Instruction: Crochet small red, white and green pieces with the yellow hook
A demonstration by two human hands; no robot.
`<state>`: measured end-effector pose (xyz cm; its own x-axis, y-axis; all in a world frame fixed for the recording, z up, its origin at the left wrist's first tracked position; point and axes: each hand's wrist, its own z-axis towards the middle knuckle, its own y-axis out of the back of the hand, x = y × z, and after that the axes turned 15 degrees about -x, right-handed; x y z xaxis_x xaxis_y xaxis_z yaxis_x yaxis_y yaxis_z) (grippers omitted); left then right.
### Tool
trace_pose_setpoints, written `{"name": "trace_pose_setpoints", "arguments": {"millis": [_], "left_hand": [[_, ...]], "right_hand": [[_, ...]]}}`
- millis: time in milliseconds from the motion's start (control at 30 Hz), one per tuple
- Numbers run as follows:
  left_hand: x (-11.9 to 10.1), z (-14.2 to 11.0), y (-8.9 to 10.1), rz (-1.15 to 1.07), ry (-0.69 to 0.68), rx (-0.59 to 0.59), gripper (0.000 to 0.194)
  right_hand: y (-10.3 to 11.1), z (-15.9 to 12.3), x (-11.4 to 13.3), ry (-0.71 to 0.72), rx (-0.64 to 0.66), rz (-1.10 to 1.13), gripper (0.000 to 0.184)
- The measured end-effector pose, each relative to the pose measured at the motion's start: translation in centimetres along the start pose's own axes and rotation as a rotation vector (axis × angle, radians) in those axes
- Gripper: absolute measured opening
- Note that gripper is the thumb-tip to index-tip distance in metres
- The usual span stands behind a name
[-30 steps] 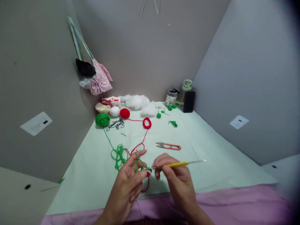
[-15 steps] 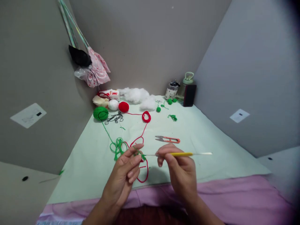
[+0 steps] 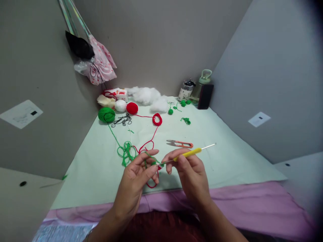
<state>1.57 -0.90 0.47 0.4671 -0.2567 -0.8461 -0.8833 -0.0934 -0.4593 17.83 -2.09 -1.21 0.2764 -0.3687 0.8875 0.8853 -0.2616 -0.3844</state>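
Between the thumb and fingers of my left hand (image 3: 137, 174) is a small crochet piece (image 3: 159, 166) in green, red and white. Green yarn (image 3: 149, 155) runs over its raised index finger. My right hand (image 3: 190, 173) grips a crochet hook (image 3: 188, 154) by its yellow handle, shaft pointing left. The hook's tip meets the piece at the left fingertips; the exact stitch is too small to make out. Loose green yarn (image 3: 125, 152) lies in loops left of my hands. A red strand (image 3: 152, 185) hangs below the piece.
Thread snips (image 3: 179, 144) lie just beyond my right hand. Farther back are a green yarn ball (image 3: 106, 115), a red ball (image 3: 132, 108), a white ball (image 3: 120, 106), a red coil (image 3: 157, 119), white stuffing (image 3: 147, 96), a phone (image 3: 205, 96) and a bottle (image 3: 205, 79).
The crochet hook has swung from nearly level to tilted, its rear end now higher. The piece has shifted slightly right in my left hand. The whole view has moved a little.
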Motion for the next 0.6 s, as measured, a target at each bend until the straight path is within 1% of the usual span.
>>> {"name": "trace_pose_setpoints", "arguments": {"millis": [67,133,233,367,467,533,600], "left_hand": [[-0.1,-0.1,0.0,0.002,0.000,-0.005,0.029],[0.0,-0.1,0.1,0.017,-0.015,-0.012,0.030],[0.3,-0.1,0.5,0.056,-0.055,-0.025,0.031],[0.9,0.1,1.0,0.140,-0.149,-0.063,0.031],[1.0,0.0,1.0,0.158,-0.188,-0.085,0.030],[0.9,-0.3,0.8,0.124,-0.160,-0.079,0.036],[0.7,-0.5,0.5,0.053,-0.078,-0.056,0.049]], "right_hand": [[0.0,-0.1,0.3,0.036,0.019,-0.013,0.021],[0.1,-0.4,0.6,0.109,0.026,-0.084,0.020],[0.4,-0.8,1.1,0.293,0.064,-0.244,0.022],[0.5,-1.2,1.3,0.574,0.196,-0.448,0.026],[0.5,-1.4,1.0,0.727,0.224,-0.551,0.026],[0.7,-1.5,0.6,0.783,0.219,-0.576,0.027],[0.8,-1.6,0.3,0.826,0.219,-0.611,0.030]]}}
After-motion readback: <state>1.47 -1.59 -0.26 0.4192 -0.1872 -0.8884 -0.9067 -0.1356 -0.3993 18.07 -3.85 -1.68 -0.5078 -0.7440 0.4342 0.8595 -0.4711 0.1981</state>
